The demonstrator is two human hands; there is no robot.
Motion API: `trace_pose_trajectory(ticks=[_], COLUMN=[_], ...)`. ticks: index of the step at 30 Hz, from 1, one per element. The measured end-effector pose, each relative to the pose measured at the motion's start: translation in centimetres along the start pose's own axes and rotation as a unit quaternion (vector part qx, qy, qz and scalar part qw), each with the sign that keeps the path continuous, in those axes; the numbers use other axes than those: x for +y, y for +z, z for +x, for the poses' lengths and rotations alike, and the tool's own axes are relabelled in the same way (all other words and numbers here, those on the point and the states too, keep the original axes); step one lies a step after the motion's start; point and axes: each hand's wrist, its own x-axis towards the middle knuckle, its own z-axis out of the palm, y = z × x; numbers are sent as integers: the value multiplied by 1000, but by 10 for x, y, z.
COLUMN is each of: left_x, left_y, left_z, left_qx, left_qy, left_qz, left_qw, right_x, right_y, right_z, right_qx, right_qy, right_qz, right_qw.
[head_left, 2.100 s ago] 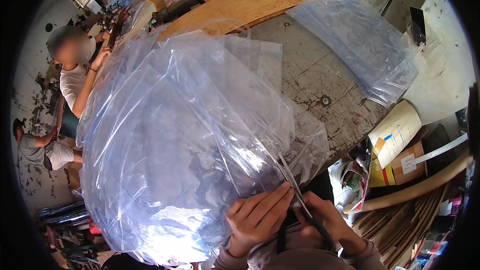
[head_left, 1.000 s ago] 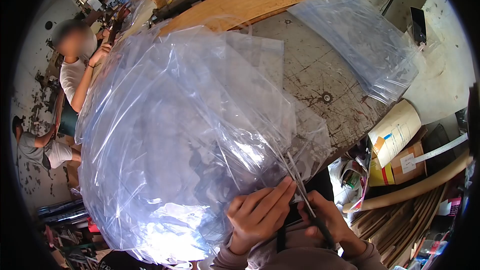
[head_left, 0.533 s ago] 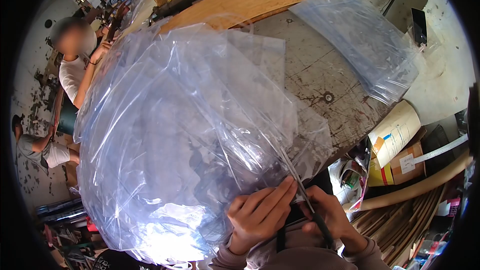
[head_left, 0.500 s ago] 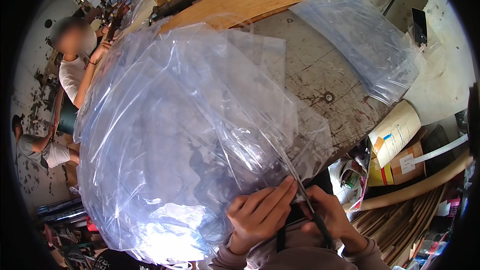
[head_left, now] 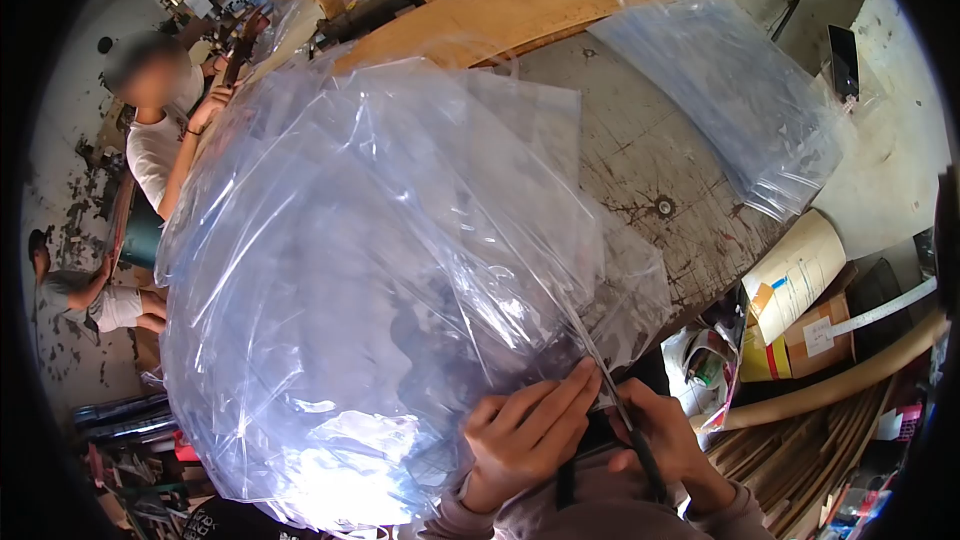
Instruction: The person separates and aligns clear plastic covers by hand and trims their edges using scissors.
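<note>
A large pile of clear plastic sheeting [head_left: 330, 240] covers the near and left part of the worktable, glossy and wrinkled. At its near edge, my left hand [head_left: 530, 430] is closed on the sheeting, fingers straight and pressed together, the thumb hidden. My right hand [head_left: 665, 435] grips dark-handled scissors [head_left: 620, 405] just to the right of it. The slim metal blades point up and away along the sheet's edge, close to my left fingertips. How far the blades are apart I cannot tell.
Flat clear plastic sheets [head_left: 730, 90] lie stacked at the far right of the scratched worktable [head_left: 640, 160]. A curved wooden board [head_left: 490, 10] runs along the back. Cardboard boxes [head_left: 820, 330] and wooden strips [head_left: 800, 460] stand at right. Two people are at left.
The whole view has shifted slightly right and down. My hands keep nearly the same hold on the sheeting and the scissors.
</note>
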Motion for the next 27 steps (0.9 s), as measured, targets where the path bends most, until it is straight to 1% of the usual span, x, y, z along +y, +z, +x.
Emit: trace_pose_trajectory(ticks=[3, 6, 9, 13, 16, 18, 21, 27], left_x=[0, 1, 1, 2, 1, 1, 0, -1], left_y=[0, 0, 2, 1, 3, 3, 3, 2], left_z=[0, 0, -1, -3, -3, -3, -3, -2], left_qx=[2, -4, 4, -1, 10, 12, 17, 12], left_qy=[2, -3, -2, 4, 4, 4, 7, 11], left_qz=[0, -1, -2, 14, 21, 24, 21, 8], left_qw=[1000, 1000, 1000, 1000, 1000, 1000, 1000, 1000], right_x=[3, 6, 6, 8, 9, 13, 9, -1], right_y=[-2, -2, -3, -2, -3, -2, -5, -6], right_z=[-1, -1, -2, -6, -2, -1, 2, 11], right_qx=[-9, -9, -13, -11, -27, -47, -57, -56], right_qy=[10, -1, -12, 22, 13, 4, -24, -28], right_qz=[8, 35, 27, 27, 42, 96, 64, 26], right_qw=[1000, 999, 999, 999, 999, 994, 996, 998])
